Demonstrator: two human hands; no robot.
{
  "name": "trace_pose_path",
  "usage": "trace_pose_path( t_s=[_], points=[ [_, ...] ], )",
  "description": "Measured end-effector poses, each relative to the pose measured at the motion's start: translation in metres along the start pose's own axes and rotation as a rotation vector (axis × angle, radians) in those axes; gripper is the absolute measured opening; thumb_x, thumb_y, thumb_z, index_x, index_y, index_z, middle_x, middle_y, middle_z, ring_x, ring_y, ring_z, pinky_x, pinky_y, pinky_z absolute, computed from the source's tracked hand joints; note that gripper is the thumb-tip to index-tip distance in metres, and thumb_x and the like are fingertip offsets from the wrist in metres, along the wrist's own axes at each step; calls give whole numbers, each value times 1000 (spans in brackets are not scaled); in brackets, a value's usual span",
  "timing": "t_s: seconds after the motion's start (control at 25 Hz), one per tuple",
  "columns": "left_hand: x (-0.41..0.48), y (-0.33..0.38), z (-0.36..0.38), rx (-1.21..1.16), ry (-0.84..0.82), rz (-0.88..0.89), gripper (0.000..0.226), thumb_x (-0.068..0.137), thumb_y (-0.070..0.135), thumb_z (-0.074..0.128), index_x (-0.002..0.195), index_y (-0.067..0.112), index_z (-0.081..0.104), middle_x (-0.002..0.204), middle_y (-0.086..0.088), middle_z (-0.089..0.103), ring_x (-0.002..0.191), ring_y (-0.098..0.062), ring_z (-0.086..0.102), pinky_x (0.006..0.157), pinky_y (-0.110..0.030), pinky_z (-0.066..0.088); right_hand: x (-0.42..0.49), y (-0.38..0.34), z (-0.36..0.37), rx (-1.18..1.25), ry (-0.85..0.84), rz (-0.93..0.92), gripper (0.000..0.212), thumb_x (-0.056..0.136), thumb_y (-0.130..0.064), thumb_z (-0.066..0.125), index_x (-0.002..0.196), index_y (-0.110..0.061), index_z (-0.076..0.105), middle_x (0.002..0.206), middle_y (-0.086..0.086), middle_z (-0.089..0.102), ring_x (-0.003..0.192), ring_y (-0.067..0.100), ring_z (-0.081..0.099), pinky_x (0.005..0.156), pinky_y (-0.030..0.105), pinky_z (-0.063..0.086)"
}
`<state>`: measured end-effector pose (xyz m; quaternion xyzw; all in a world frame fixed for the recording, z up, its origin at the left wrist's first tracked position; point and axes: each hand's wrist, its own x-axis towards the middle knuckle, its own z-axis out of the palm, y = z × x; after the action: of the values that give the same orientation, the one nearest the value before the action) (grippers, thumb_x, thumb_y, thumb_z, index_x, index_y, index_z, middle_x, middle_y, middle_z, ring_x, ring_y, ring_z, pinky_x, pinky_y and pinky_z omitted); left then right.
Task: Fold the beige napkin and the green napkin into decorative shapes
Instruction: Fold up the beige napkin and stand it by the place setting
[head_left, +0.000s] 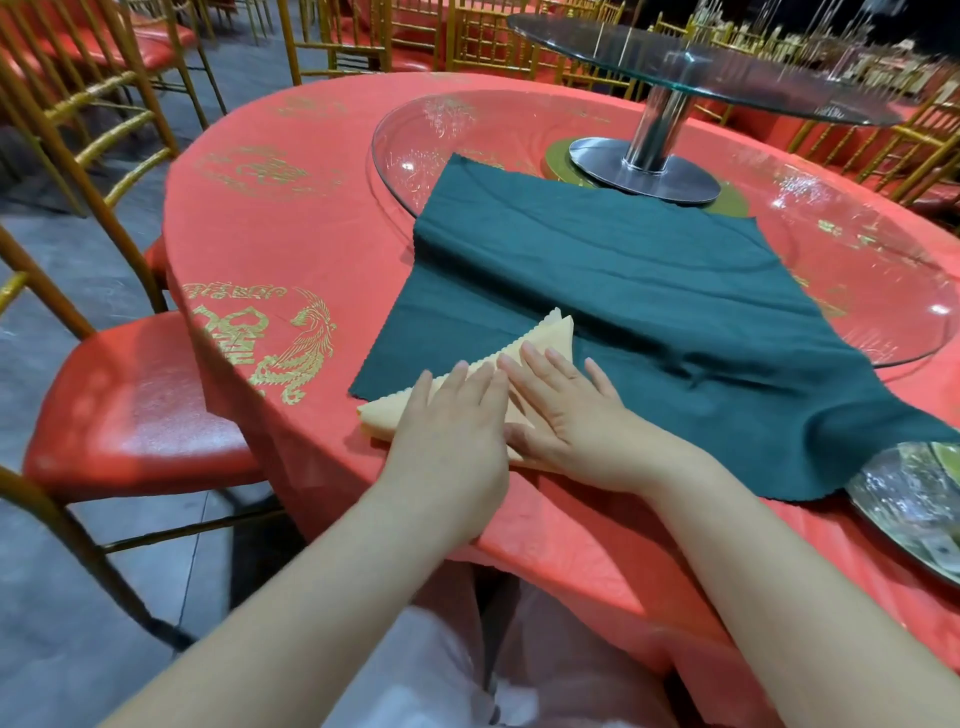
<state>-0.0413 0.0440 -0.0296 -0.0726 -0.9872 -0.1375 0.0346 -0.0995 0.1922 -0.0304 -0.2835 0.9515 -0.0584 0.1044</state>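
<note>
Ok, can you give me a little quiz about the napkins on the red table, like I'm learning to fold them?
1. Pick one: which colour is the napkin under the left hand and right hand? A) green B) beige C) red
2. True or false: the green napkin is rolled up into a tube.
3. What shape is the beige napkin folded into so far?

Key: 1) B. 2) False, it lies spread out. 3) A triangle.
</note>
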Motion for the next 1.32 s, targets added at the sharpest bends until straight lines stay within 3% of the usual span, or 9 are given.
trace_pose_path(
  t_s=[0.2,0.4,0.56,0.68,0.76,0.88,1.04,1.2,1.32],
  points=[
    [-1,2,20,108,-48,-138,63,94,51,11,146,19,-8,156,3,-11,141,-31,-10,112,-48,-4,5,18,-9,-57,-71,-3,59,96,-51,24,147,-35,-2,156,-8,-11,142,6,-11,113,41,-16],
    [-5,3,17,133,-41,-98,63,90,59,11,144,33,-10,155,0,-14,141,-34,-11,111,-51,-4,23,43,-21,-111,-53,63,60,94,-56,18,147,-34,0,156,-9,-8,142,8,-8,114,42,-12],
    [-5,2,19,133,-14,-100,62,90,61,10,144,37,-8,156,-2,-9,141,-34,-6,111,-51,-2,31,51,-24,-220,42,49,59,94,-55,20,147,-28,13,156,-9,11,143,11,7,114,38,0],
    [-5,1,20,161,12,-86,75,74,64,-10,144,37,-7,156,-1,-1,141,-32,1,112,-49,1,39,48,-33,-232,199,-48,48,98,-39,31,144,-26,27,150,-8,30,136,17,22,107,36,13],
    [-5,2,18,169,18,-77,85,66,62,-15,145,34,-5,156,-1,3,141,-30,6,112,-47,5,46,44,-41,-82,187,-126,46,97,-28,36,143,-29,28,145,-11,37,136,17,20,106,35,13],
    [-4,-1,12,125,88,-91,88,68,66,-3,146,27,8,153,-6,18,134,-28,24,107,-41,16,52,46,-51,-8,111,-131,39,97,-32,39,136,-33,40,127,-12,53,131,18,24,106,34,10],
    [3,-13,15,109,270,-70,71,78,56,29,128,10,50,109,-12,61,94,-34,57,88,-39,23,52,58,-56,-86,116,-144,23,91,-46,48,100,-30,62,101,-11,53,105,19,32,99,34,17],
    [6,-25,15,43,381,-67,43,79,40,36,101,11,60,84,-8,59,78,-34,55,87,-37,23,37,67,-58,124,133,-122,23,82,-50,60,71,-32,51,67,-16,47,84,12,34,90,28,20],
    [7,-28,12,-18,395,-103,32,81,35,35,91,13,57,80,-7,56,78,-33,52,86,-35,22,21,76,-52,180,166,-94,29,79,-58,57,67,-32,52,64,-13,48,79,9,37,87,26,20]
  ],
)
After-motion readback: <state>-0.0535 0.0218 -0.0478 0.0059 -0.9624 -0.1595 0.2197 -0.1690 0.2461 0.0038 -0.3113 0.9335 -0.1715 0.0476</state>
